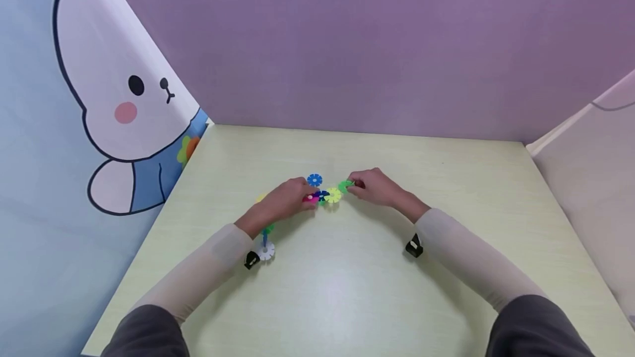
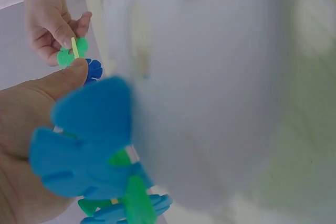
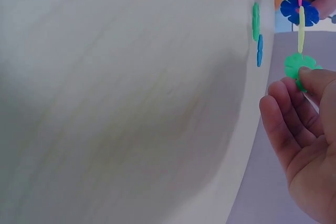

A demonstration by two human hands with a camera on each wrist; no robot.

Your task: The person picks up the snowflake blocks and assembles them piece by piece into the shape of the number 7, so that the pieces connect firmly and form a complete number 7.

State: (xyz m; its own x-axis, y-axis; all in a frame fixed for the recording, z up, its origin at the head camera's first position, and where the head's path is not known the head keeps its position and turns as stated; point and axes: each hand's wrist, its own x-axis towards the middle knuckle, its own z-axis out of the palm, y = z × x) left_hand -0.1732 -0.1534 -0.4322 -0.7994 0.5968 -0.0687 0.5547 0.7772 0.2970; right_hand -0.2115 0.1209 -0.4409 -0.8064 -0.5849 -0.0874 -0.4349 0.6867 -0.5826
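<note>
In the head view my left hand (image 1: 285,201) grips a chain of slotted flower-shaped plastic discs at a pink disc (image 1: 312,199). A dark blue disc (image 1: 323,196) and a yellow disc (image 1: 333,195) follow to its right. My right hand (image 1: 376,187) pinches a green disc (image 1: 344,186) between thumb and finger. In the right wrist view this green disc (image 3: 299,65) meets the end of the edge-on yellow disc (image 3: 301,30); how deeply they interlock I cannot tell. Large blue discs (image 2: 89,145) hang close below the left hand in its wrist view.
A loose blue disc (image 1: 315,180) lies on the table (image 1: 347,291) beyond the left hand. Beneath the left forearm, a white disc (image 1: 266,251) joins blue and green ones, partly covered. Black wrist cameras (image 1: 414,246) hang under both forearms. A purple wall (image 1: 367,48) stands behind.
</note>
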